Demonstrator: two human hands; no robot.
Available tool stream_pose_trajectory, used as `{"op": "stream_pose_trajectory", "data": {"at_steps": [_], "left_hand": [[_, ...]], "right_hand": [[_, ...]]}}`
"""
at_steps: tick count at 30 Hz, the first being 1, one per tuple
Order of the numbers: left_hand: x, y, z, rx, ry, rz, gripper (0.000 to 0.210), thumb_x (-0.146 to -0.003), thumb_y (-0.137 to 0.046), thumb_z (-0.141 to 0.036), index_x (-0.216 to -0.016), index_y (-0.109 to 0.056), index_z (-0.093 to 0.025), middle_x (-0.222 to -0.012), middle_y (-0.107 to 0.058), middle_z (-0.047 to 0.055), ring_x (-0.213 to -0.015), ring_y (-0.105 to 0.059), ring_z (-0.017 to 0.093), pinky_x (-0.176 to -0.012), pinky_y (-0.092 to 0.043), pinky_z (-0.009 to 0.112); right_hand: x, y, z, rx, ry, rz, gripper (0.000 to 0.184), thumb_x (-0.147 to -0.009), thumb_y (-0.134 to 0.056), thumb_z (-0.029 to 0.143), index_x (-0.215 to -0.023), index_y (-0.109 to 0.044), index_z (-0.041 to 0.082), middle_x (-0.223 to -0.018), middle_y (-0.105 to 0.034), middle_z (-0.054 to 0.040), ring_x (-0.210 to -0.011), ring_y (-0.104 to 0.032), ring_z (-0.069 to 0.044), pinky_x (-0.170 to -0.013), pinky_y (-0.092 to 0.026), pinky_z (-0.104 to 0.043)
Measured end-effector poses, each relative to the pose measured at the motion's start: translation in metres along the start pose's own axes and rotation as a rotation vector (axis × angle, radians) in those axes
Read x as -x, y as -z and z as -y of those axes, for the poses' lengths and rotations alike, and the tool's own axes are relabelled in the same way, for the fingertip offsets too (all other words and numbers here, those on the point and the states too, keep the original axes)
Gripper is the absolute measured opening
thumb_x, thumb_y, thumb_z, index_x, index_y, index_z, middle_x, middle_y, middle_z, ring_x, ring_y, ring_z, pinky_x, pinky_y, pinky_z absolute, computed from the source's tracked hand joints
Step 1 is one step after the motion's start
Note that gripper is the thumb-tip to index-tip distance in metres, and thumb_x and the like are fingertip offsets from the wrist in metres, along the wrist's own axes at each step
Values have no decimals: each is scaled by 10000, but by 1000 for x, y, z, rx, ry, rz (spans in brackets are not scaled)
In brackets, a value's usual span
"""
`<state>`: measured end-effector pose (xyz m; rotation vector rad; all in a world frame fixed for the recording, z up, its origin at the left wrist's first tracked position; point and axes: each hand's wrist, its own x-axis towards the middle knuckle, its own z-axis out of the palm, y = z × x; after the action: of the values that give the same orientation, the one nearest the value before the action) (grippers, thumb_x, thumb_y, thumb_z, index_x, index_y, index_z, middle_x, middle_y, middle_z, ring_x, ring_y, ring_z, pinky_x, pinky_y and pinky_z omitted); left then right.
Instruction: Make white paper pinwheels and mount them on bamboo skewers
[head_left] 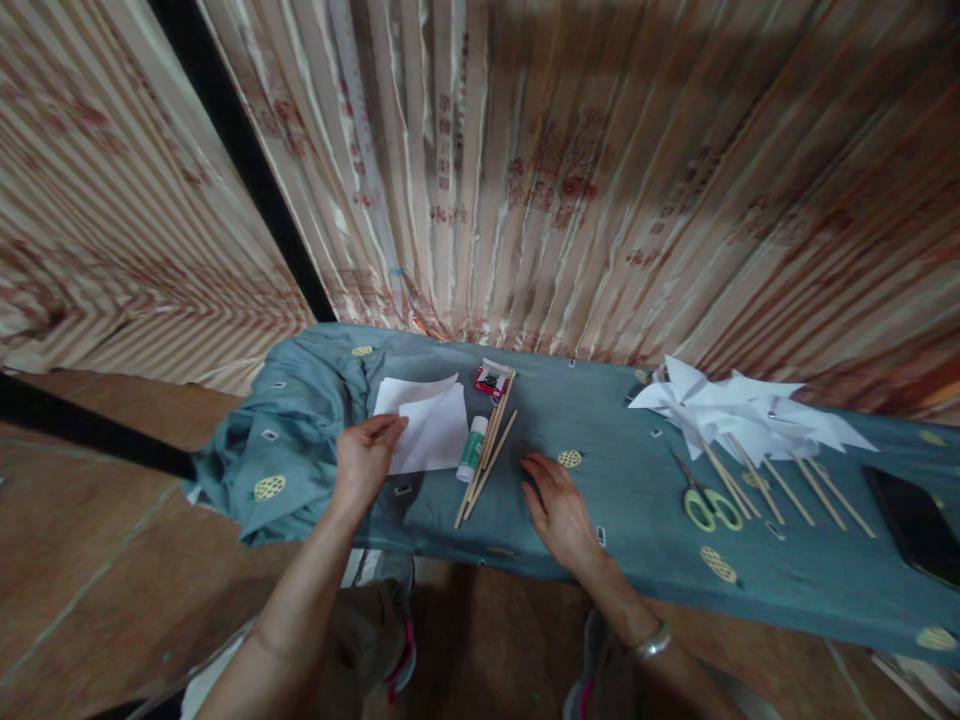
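My left hand (367, 458) pinches the edge of a white paper sheet (435, 425) between thumb and fingers, and that sheet is lifted a little off the others beneath it. My right hand (559, 510) rests on the blue-green cloth with its fingers apart and nothing in them. Between the hands lie a green and white glue stick (472, 450) and several thin wooden sticks (491, 455). Just behind the sticks sits a small red open box (492, 380) with small dark things inside, too small to name.
White paper pinwheels (750, 405) on wooden sticks lie in a heap on the right. Green-handled scissors (701, 500) are in front of them, a black phone (911, 522) farther right. A pleated curtain (525, 180) hangs behind the cloth-covered bench (615, 440); a dark pole (247, 150) stands left.
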<state>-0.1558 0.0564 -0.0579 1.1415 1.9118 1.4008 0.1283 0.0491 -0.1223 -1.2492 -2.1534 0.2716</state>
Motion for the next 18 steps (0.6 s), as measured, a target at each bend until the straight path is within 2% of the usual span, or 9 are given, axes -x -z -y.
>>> {"op": "stream_pose_trajectory", "data": {"at_steps": [2,5,7,10,15,18], "left_hand": [[0,1,-11,125,23,-59,393,-648,-652,-500,-802,-733,-147,-671,-710,24,-600,-618,156,-572,-480,256],[4,-2,-30,499,120,-113,349,-531,-774,-405,-755,-709,-145,-650,-686,0,-591,-607,132,-617,-499,261],[6,-5,-40,611,144,-141,324,-477,-803,-348,-705,-692,-147,-616,-669,-14,-563,-593,123,-604,-500,264],[4,-1,-51,712,134,-220,289,-470,-801,-306,-673,-664,-152,-595,-660,-20,-537,-587,125,-590,-516,284],[-6,27,-62,741,35,-410,179,-583,-774,-223,-652,-623,-157,-559,-618,-57,-551,-571,91,-600,-511,230],[-7,31,-61,553,-160,-486,172,-607,-782,-247,-707,-678,-154,-643,-670,-40,-610,-602,109,-678,-528,252]], "right_hand": [[-1,0,0,-12,-10,6,338,-941,-426,238,-1215,-606,154,-1222,-642,-158,-1145,-594,-279,-1001,-499,-509],[-4,1,1,-30,-34,-3,338,-935,-436,233,-1224,-603,180,-1210,-653,-142,-1144,-601,-272,-1010,-494,-508],[-4,1,2,-34,-45,-10,336,-932,-439,227,-1221,-605,185,-1203,-658,-136,-1139,-605,-270,-1009,-495,-506],[-3,2,2,-32,-48,-2,334,-927,-444,211,-1217,-605,176,-1213,-657,-137,-1148,-603,-271,-1019,-491,-502],[1,3,-2,-24,-31,31,340,-926,-446,200,-1227,-597,150,-1238,-642,-159,-1171,-596,-279,-1026,-488,-514],[2,3,-3,-14,-13,32,337,-925,-450,194,-1227,-593,150,-1239,-641,-158,-1170,-596,-283,-1020,-494,-519]]}}
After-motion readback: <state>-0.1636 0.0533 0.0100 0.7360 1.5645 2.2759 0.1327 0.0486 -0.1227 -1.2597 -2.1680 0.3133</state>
